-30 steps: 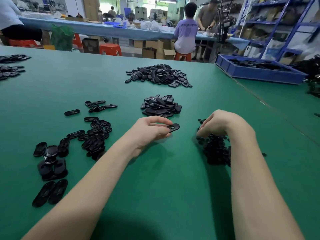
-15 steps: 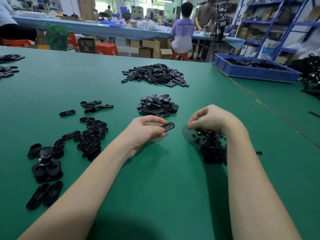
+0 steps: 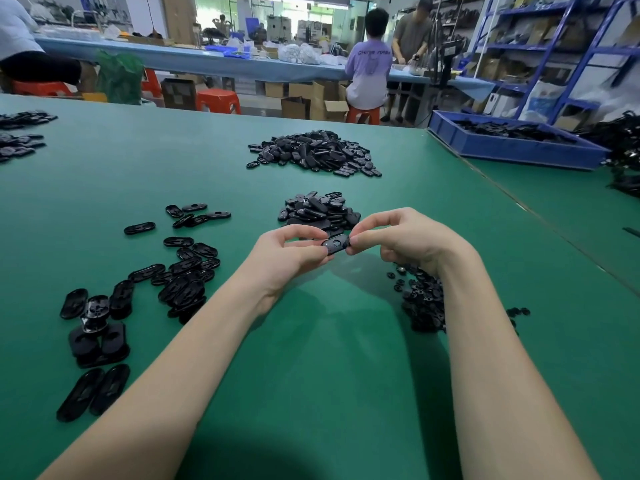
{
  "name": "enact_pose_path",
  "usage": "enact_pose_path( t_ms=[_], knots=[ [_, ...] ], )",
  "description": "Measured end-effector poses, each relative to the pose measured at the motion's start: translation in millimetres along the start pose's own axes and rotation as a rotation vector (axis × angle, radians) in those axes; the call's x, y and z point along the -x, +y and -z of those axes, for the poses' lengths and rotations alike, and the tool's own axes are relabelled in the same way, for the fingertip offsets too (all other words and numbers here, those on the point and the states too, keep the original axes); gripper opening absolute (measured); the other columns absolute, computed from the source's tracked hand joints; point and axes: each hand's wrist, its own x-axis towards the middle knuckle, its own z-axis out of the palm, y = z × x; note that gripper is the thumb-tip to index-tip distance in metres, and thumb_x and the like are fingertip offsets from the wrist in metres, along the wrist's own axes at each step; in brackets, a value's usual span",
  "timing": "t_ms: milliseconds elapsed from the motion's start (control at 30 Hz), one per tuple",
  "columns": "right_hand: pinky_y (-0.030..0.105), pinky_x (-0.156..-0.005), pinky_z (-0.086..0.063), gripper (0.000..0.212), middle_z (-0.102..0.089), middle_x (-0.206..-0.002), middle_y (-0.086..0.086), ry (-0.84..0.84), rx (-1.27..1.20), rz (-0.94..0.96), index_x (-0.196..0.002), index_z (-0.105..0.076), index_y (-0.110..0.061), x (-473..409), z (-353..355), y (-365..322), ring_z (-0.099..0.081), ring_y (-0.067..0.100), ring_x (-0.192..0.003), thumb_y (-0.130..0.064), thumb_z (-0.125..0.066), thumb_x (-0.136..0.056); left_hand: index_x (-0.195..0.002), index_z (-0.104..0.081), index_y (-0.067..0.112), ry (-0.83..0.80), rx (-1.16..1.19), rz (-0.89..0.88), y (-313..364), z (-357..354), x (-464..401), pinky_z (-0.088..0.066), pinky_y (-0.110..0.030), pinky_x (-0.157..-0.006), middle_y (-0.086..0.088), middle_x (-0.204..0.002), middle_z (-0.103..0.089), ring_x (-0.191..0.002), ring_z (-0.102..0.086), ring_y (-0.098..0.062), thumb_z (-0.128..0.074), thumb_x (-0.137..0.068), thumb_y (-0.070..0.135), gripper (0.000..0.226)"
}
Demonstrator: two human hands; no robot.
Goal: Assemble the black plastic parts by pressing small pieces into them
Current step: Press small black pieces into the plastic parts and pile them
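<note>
Hands meet above the table (image 3: 311, 358): left hand (image 3: 287, 258) and right hand (image 3: 408, 244) pinch one black part (image 3: 335, 244) between them. Many parts wait in piles (image 3: 318, 213) just behind the grip, so most work looks left.

Head camera looks forward and down, close over green table (image 3: 311, 375).

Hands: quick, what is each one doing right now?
Left hand: pinches one end of the black oval part.
Right hand: fingertips pinch the part's other end.
</note>
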Motion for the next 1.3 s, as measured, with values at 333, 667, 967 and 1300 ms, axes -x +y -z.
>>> enact_pose_path(
  t_ms=[333,667,967,1300],
  knots=[
    [0.022,-0.05,-0.028,0.004,-0.059,-0.068,-0.008,0.061,0.099,-0.026,-0.08,-0.081,-0.031,-2.6,-8.8,-5.1,-0.04,0.011,-0.06,-0.033,-0.084,-0.079,-0.094,-0.072,0.006,0.002,0.035,-0.008,1.3,-1.8,1.3,-0.057,-0.018,-0.073,-0.012,-0.089,-0.077,-0.079,-0.074,-0.02,-0.07,-0.086,-0.006,0.015],
    [0.014,-0.037,-0.027,0.005,-0.055,-0.047,-0.019,0.101,0.089,-0.052,-0.076,-0.081,-0.034,-3.3,-10.6,-8.5,-0.036,0.001,-0.036,-0.031,-0.084,-0.08,-0.098,-0.071,0.005,-0.002,0.063,-0.033,1.0,-5.8,2.7,-0.058,-0.02,-0.073,-0.015,-0.093,-0.077,-0.086,-0.075,-0.022,-0.072,-0.085,-0.005,0.016],
    [0.016,-0.037,-0.023,0.015,-0.071,-0.073,-0.013,0.062,-0.02,-0.124,-0.083,-0.079,-0.03,-3.7,-16.1,-7.8,-0.039,0.003,-0.043,-0.041,-0.087,-0.078,-0.097,-0.071,0.007,0.016,0.09,-0.007,5.0,-0.6,0.4,-0.059,-0.021,-0.082,-0.016,-0.097,-0.075,-0.083,-0.073,-0.02,-0.067,-0.089,-0.004,0.015],
    [0.015,-0.043,-0.03,0.013,-0.069,-0.068,-0.012,0.017,0.023,-0.025,-0.082,-0.078,-0.024,-4.9,-24.9,-11.5,-0.044,0.003,-0.048,-0.031,-0.088,-0.077,-0.093,-0.072,0.015,0.012,-0.08,0.059,3.1,0.6,1.1,-0.053,-0.018,-0.06,-0.007,-0.077,-0.063,-0.065,-0.057,-0.014,-0.068,-0.09,0.002,0.014]
  ],
)
